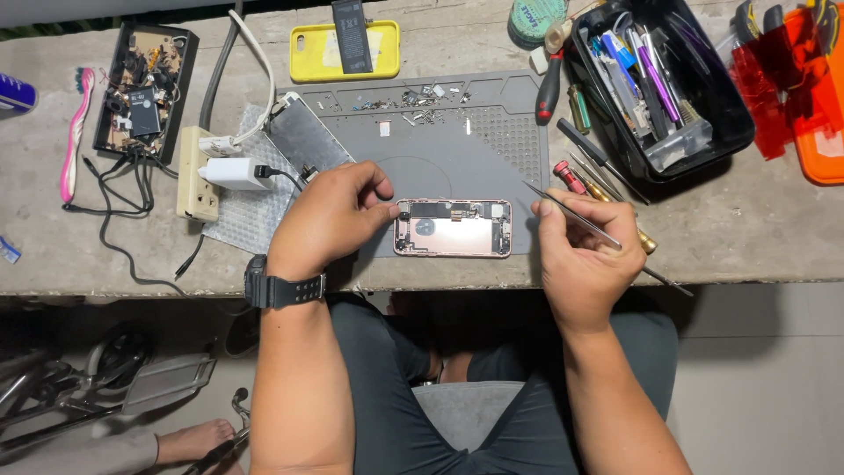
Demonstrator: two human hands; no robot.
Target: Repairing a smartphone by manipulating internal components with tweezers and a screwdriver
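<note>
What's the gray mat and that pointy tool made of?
The gray mat looks like soft rubber or silicone: dull, with molded little trays. The tweezers in the right hand look like metal: thin, silvery, shiny. The left hand steadies the opened phone.

A rose-gold frame with dark and silvery inner parts was shown by the opened phone (452, 228), which lay on a plain grey work mat (492, 149). A yellow case (316, 53) was seen under a black battery (352, 35), beside a red-and-black screwdriver (549, 86). A black wristwatch (280, 288), a pink toothbrush (74, 132) and an orange translucent box (813, 97) were also visible.
</note>
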